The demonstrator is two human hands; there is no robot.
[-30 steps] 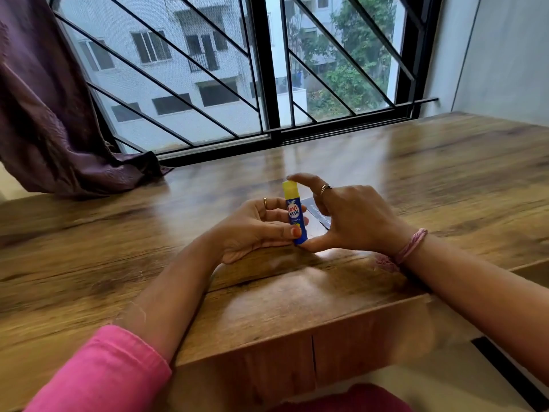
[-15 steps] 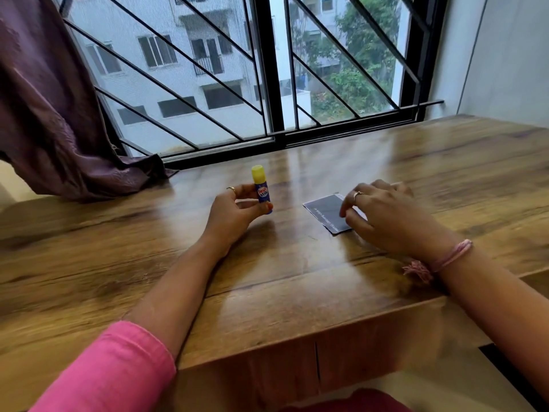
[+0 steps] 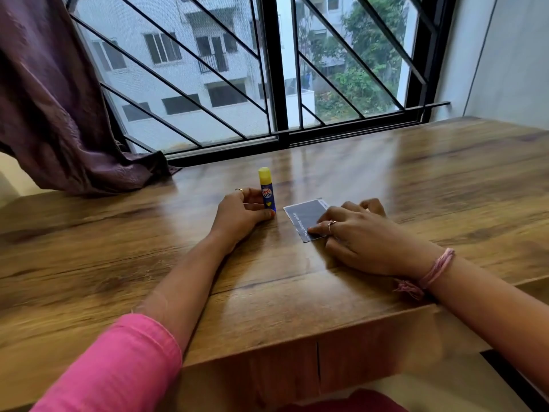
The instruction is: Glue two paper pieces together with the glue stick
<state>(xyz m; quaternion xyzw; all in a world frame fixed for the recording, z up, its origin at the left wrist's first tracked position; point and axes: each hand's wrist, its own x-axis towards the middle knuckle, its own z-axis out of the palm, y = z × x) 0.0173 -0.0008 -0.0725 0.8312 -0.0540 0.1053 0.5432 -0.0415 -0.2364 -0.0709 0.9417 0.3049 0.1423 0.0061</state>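
Note:
A blue glue stick (image 3: 267, 191) with a yellow cap stands upright on the wooden table (image 3: 148, 248), cap on. My left hand (image 3: 240, 214) wraps its lower part with thumb and fingers. To its right a dark grey paper piece (image 3: 306, 217) lies flat, and a thin white edge of a second piece shows at its far right corner. My right hand (image 3: 362, 236) rests palm down on the paper, fingertips pressing its near right part and hiding the rest.
A purple curtain (image 3: 53, 114) hangs at the far left and drapes onto the table. A barred window (image 3: 276, 84) runs along the table's far edge. The table's front edge (image 3: 297, 337) is close to me.
The left hand carried the glue stick to the left and set it upright on the table. The right hand let go of it and came down on the dark paper.

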